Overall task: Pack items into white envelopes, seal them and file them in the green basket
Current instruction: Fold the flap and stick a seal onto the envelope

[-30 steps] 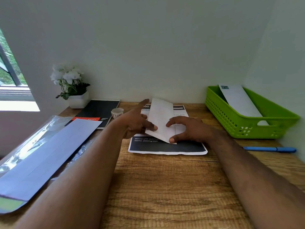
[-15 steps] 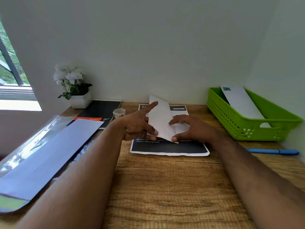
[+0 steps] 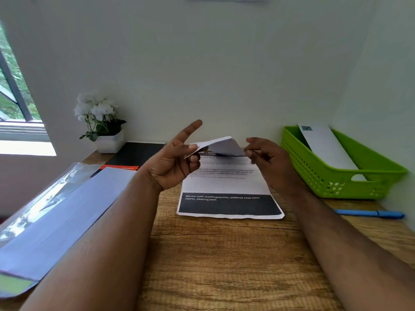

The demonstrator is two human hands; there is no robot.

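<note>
We hold a folded white paper point(image 3: 221, 145) in the air above the printed sheet point(image 3: 226, 187) at the middle of the desk point(image 3: 213, 265), one hand at each end. Our left hand point(image 3: 174, 163) pinches the paper's left edge between thumb and curled lower fingers, with the forefinger pointing straight up and free. Our right hand point(image 3: 267, 159) pinches the right corner with curled fingertips. Whether the paper is an envelope or a folded letter, we cannot tell from here.

By our reckoning the job is partly done. One white envelope point(image 3: 325, 147) with a small stamp-like mark already leans in the green basket point(image 3: 350, 182), to the right of the printed sheet. The paper in our hands is not yet filed, and the printed sheet itself lies unpacked, flat on the wood.

The count, as we see it: one basket, one filed envelope, one paper in hand, one printed sheet. Left of the sheet lies a plastic-wrapped pack of envelopes point(image 3: 56, 216); how many it holds is not visible. Behind that pack sits one black notebook point(image 3: 134, 156) and one potted white flower point(image 3: 101, 124). One blue pen point(image 3: 370, 213) lies right of the sheet, in front of the basket.
</note>
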